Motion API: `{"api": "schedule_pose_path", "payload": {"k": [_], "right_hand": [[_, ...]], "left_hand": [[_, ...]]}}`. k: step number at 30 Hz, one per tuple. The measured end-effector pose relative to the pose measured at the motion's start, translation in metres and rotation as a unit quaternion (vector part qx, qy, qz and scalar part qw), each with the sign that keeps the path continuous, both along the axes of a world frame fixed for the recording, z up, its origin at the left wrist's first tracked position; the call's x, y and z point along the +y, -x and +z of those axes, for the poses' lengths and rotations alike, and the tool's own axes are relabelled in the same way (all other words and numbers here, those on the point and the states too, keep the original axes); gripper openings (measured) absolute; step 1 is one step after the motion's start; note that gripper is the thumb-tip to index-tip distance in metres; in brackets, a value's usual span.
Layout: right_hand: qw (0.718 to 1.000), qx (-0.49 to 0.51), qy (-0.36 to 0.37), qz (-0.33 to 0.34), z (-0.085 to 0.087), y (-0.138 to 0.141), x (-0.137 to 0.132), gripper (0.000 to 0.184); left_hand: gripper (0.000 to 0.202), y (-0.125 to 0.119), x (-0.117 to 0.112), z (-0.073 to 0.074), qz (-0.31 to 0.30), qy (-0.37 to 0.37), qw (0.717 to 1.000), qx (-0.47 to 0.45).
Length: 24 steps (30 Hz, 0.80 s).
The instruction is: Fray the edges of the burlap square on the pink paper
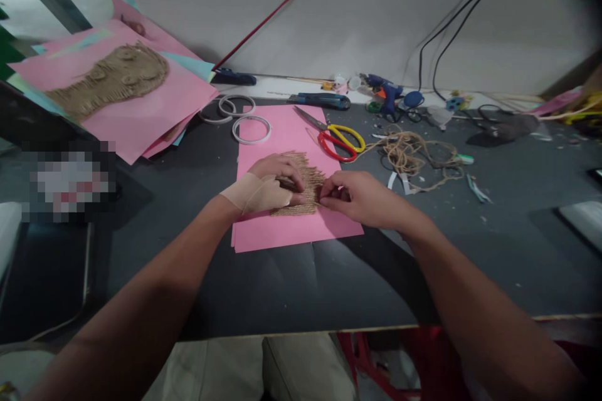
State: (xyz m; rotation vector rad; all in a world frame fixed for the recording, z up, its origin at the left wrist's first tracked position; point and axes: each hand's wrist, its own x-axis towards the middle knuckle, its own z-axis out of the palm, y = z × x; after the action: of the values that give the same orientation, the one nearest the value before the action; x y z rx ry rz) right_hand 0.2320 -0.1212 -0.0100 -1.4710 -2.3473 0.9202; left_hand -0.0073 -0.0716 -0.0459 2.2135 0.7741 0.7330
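Observation:
A piece of brown twine strands (311,183), laid side by side with ragged ends, lies on pink paper sheets (296,235). My left hand (270,185), with a beige wrap round its palm and wrist, rests over the left part of this piece; its fingers are curled and closed onto the twine. From the right side my right hand (352,197) meets the piece, thumb and fingertips pinched together at the strand ends. Scissors (345,141) with one red and one yellow handle lie partly on the paper, just beyond my hands.
Loose tangled twine (409,153) lies to the right. Behind are white rings (251,130), a utility knife (322,100) and a blue glue gun (389,93). At left, stacked coloured sheets (126,131) carry a larger twine shape (117,78). The table's front edge (301,332) is near me.

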Motion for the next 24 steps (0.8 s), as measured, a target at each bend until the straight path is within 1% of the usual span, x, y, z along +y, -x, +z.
{"api": "schedule_pose_path", "payload": {"k": [4, 6, 11, 19, 24], "right_hand": [[0.997, -0.044, -0.052, 0.038, 0.000, 0.001, -0.002, 0.006], [0.994, -0.069, -0.063, 0.052, -0.001, 0.002, -0.003, 0.008], [0.992, -0.111, -0.044, 0.047, -0.005, 0.005, -0.006, 0.014], [0.990, -0.120, -0.059, 0.049, -0.013, 0.002, -0.006, 0.009], [0.987, -0.142, -0.058, 0.051, -0.010, 0.004, -0.006, 0.008]], "left_hand": [[0.009, -0.001, 0.001, -0.001, 0.013, 0.001, 1.000, 0.013], [0.010, -0.001, 0.001, -0.001, 0.019, 0.011, 1.000, 0.022], [0.006, 0.000, 0.000, -0.001, 0.004, 0.010, 1.000, 0.005], [0.006, 0.001, 0.001, 0.001, -0.004, -0.005, 1.000, 0.009], [0.007, 0.000, -0.001, 0.003, -0.016, -0.002, 1.000, -0.003]]}}
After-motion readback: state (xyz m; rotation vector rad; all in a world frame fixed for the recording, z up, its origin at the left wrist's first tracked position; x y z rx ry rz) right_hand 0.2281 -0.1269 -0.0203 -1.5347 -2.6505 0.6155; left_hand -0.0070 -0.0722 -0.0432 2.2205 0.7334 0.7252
